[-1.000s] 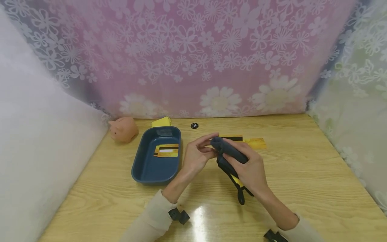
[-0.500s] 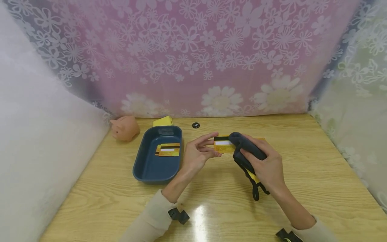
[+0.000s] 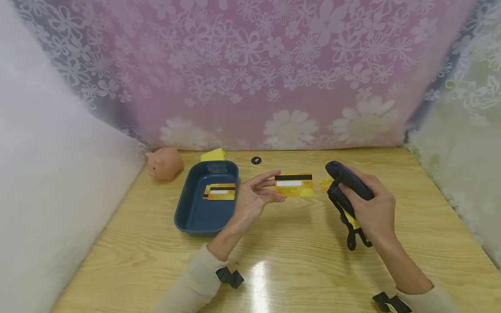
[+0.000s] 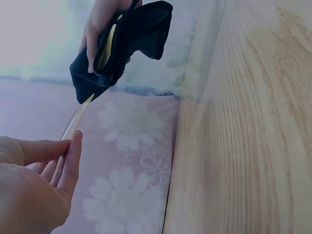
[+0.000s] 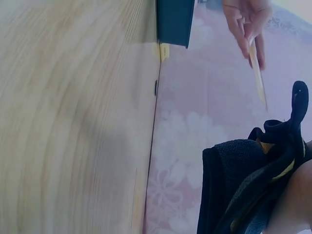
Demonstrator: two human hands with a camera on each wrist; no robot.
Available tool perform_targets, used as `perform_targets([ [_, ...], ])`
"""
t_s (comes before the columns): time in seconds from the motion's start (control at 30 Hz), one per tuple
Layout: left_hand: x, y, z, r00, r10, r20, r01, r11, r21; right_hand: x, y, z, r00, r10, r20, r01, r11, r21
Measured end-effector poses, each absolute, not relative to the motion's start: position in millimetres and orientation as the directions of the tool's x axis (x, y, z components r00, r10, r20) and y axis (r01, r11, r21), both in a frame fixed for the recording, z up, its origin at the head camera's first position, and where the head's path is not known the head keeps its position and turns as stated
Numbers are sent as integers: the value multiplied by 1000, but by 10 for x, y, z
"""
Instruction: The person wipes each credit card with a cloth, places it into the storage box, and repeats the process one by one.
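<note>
A yellow bank card (image 3: 293,189) with a black stripe and white strip is pinched by its left edge between the thumb and fingers of my left hand (image 3: 252,198). In the left wrist view the card (image 4: 78,118) appears nearly edge-on. My right hand (image 3: 377,213) grips a folded dark navy cloth pouch (image 3: 348,179) with black cord loops hanging below it; something yellow shows in its opening. A gap separates card and pouch in the head view. Behind the pouch, another yellow card (image 3: 325,184) is partly hidden on the table.
Left of my left hand stands a deep blue tray (image 3: 184,217) with overlapping yellow cards (image 3: 220,191) in it. Further back are a pink piggy bank (image 3: 165,164), a yellow box-like object (image 3: 213,154) and a black poker chip (image 3: 256,160). A floral curtain (image 3: 274,78) borders the wooden table.
My right hand has moved right with the pouch, away from my left hand. The card, first covered by the pouch, now shows fully in my left hand, which keeps nearly its place.
</note>
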State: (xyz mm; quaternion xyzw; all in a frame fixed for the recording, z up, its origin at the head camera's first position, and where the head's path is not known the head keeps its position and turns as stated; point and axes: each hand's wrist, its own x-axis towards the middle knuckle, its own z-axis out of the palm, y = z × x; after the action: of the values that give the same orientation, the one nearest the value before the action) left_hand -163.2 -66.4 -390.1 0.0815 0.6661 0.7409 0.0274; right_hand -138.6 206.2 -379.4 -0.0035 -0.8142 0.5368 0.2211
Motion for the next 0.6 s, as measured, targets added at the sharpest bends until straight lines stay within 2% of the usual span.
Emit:
perform_targets([
  [0.37, -1651, -655, -3916, -985, 152, 80, 61, -127, 990, -1257, 1614, -3816, -901, 15, 433, -400, 358, -844],
  [0.6, -1650, -622, -3932, -977, 176, 120, 97, -135, 986, -1248, 1325, -3864, -878, -64, 475, -467, 335, -818],
])
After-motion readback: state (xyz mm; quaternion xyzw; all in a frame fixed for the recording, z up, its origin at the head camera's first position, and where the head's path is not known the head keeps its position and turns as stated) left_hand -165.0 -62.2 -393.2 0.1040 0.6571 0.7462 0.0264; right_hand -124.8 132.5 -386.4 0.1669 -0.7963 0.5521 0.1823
